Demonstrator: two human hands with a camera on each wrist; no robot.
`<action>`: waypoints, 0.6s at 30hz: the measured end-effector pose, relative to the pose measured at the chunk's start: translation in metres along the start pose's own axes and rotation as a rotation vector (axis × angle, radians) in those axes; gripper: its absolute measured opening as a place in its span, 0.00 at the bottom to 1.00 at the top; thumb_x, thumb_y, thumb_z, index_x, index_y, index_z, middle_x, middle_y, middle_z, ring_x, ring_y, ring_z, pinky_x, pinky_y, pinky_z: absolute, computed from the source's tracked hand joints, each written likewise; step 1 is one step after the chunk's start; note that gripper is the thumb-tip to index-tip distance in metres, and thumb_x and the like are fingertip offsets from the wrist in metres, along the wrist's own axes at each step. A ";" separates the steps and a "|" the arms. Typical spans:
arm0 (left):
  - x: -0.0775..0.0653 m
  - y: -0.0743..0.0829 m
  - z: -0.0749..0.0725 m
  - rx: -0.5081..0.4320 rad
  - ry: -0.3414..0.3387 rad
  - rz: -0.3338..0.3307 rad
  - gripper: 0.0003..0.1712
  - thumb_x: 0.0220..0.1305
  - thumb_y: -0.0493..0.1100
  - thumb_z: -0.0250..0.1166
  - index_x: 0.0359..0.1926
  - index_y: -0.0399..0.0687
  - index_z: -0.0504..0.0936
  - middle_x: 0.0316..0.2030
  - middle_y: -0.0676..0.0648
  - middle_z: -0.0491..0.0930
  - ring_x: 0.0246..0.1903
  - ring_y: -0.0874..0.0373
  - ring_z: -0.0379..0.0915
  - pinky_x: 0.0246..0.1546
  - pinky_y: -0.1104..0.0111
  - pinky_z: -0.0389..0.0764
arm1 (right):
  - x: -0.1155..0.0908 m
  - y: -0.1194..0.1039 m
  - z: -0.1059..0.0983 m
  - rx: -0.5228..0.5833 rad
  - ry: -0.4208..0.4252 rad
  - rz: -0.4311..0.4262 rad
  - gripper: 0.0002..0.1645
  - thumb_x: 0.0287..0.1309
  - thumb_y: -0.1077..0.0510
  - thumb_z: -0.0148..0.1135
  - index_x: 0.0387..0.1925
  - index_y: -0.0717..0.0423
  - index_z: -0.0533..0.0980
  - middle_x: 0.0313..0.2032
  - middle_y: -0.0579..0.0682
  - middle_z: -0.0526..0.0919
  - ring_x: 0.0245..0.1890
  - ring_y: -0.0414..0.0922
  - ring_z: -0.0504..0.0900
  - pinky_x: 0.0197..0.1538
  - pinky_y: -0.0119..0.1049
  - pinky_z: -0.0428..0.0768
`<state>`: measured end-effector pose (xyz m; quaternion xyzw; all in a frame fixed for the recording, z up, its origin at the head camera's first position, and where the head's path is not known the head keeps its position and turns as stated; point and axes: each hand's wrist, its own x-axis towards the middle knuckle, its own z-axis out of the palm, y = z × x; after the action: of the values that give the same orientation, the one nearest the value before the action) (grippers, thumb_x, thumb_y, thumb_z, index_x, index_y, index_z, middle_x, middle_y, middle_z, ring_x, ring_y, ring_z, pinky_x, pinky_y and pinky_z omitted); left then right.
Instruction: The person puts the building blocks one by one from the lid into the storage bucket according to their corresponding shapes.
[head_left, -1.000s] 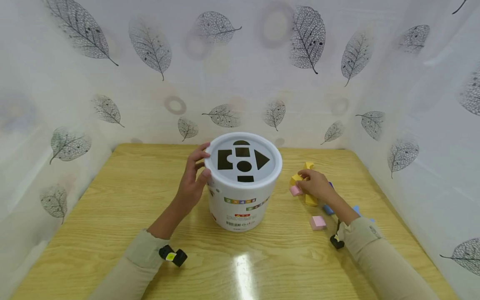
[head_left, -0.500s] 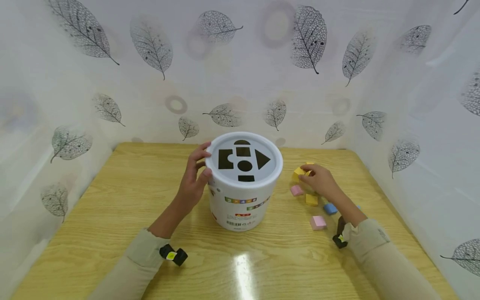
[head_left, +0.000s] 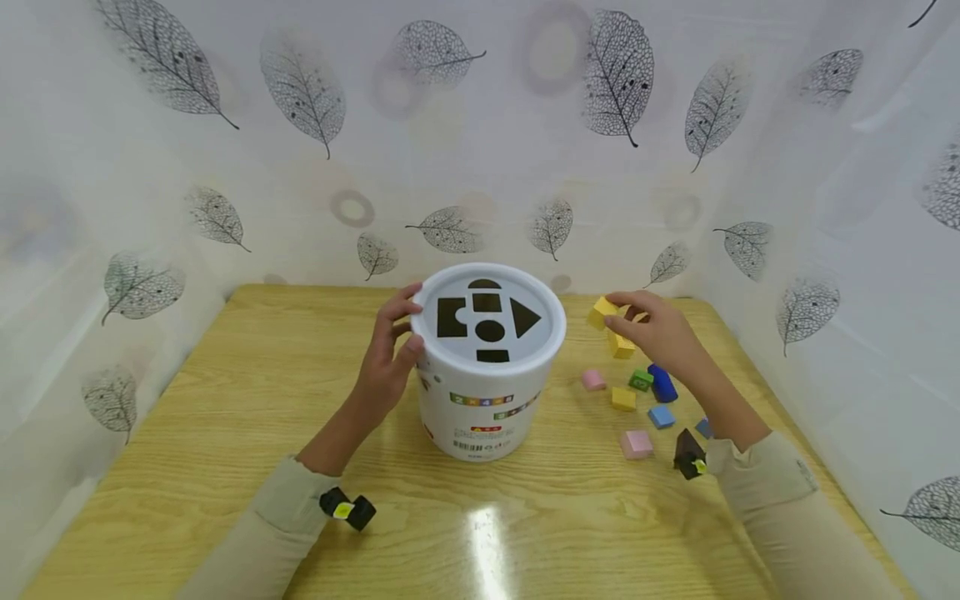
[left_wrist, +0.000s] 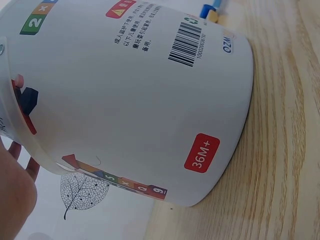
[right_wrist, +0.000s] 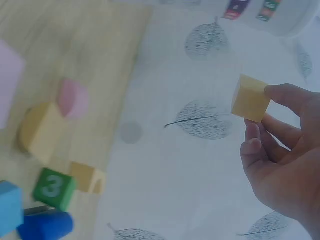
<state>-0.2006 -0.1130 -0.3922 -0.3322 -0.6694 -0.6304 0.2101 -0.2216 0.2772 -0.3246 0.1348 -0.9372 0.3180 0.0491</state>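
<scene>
A white lidded shape-sorter bucket (head_left: 480, 392) stands upright mid-table, with several dark shaped holes in its lid (head_left: 459, 333). My left hand (head_left: 386, 358) holds the bucket's left side near the rim, fingers behind and thumb in front; in the left wrist view only part of that hand (left_wrist: 15, 190) shows. My right hand (head_left: 660, 325) pinches a yellow block (head_left: 602, 312) above the table, right of the bucket. Seen from the right wrist, this block (right_wrist: 250, 98) looks like a cube between thumb and fingertips. Below it lies a yellow block with a curved notch (head_left: 621, 346).
Loose blocks lie right of the bucket: a pink half-round one (head_left: 593, 380), a yellow one (head_left: 623, 399), a green numbered one (head_left: 641, 380), a dark blue one (head_left: 663, 383), a light blue one (head_left: 662, 417) and a pink cube (head_left: 637, 445). A leaf-printed curtain (head_left: 465, 167) surrounds the table.
My right hand has taken hold of the yellow block and lifted it up and away from the other blocks, uncovering the green and dark blue ones. The left hand and bucket stay put.
</scene>
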 end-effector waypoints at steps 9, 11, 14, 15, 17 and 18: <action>0.001 0.001 0.000 0.004 -0.003 -0.001 0.35 0.74 0.63 0.53 0.62 0.36 0.63 0.75 0.42 0.57 0.72 0.50 0.56 0.63 0.62 0.65 | 0.001 -0.043 -0.024 0.057 0.053 -0.047 0.26 0.68 0.45 0.63 0.64 0.45 0.76 0.51 0.48 0.80 0.40 0.47 0.76 0.39 0.30 0.78; 0.001 0.001 0.000 0.005 -0.003 0.000 0.35 0.75 0.62 0.53 0.62 0.36 0.63 0.75 0.43 0.57 0.72 0.50 0.55 0.63 0.62 0.65 | 0.003 -0.053 -0.027 0.074 0.064 -0.058 0.25 0.67 0.46 0.64 0.64 0.44 0.76 0.51 0.46 0.80 0.41 0.46 0.76 0.39 0.29 0.78; 0.000 0.000 0.000 0.007 -0.004 0.000 0.35 0.75 0.63 0.53 0.62 0.36 0.63 0.75 0.43 0.57 0.73 0.50 0.55 0.63 0.62 0.65 | 0.005 -0.067 -0.029 0.083 0.056 -0.071 0.25 0.67 0.46 0.65 0.63 0.43 0.77 0.51 0.44 0.80 0.41 0.46 0.77 0.38 0.28 0.77; 0.000 0.000 0.000 0.008 -0.003 0.000 0.35 0.74 0.63 0.53 0.62 0.36 0.63 0.75 0.43 0.57 0.73 0.50 0.55 0.63 0.62 0.65 | 0.007 -0.071 -0.029 0.087 0.050 -0.083 0.25 0.67 0.46 0.65 0.63 0.43 0.77 0.50 0.45 0.80 0.41 0.46 0.76 0.39 0.29 0.77; 0.000 0.000 0.000 0.008 -0.003 -0.002 0.36 0.74 0.63 0.53 0.62 0.36 0.63 0.75 0.43 0.57 0.73 0.50 0.54 0.63 0.62 0.65 | 0.009 -0.079 -0.027 0.089 0.038 -0.102 0.25 0.66 0.46 0.65 0.63 0.43 0.77 0.48 0.45 0.80 0.40 0.46 0.76 0.38 0.30 0.77; 0.000 -0.001 0.000 0.008 -0.003 -0.003 0.36 0.74 0.64 0.53 0.62 0.36 0.63 0.75 0.44 0.57 0.73 0.50 0.54 0.63 0.61 0.65 | 0.011 -0.082 -0.025 0.092 0.031 -0.112 0.25 0.66 0.46 0.65 0.63 0.43 0.77 0.48 0.45 0.80 0.40 0.46 0.76 0.38 0.30 0.77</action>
<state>-0.2013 -0.1134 -0.3923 -0.3312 -0.6727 -0.6274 0.2098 -0.2086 0.2273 -0.2546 0.1845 -0.9117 0.3594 0.0750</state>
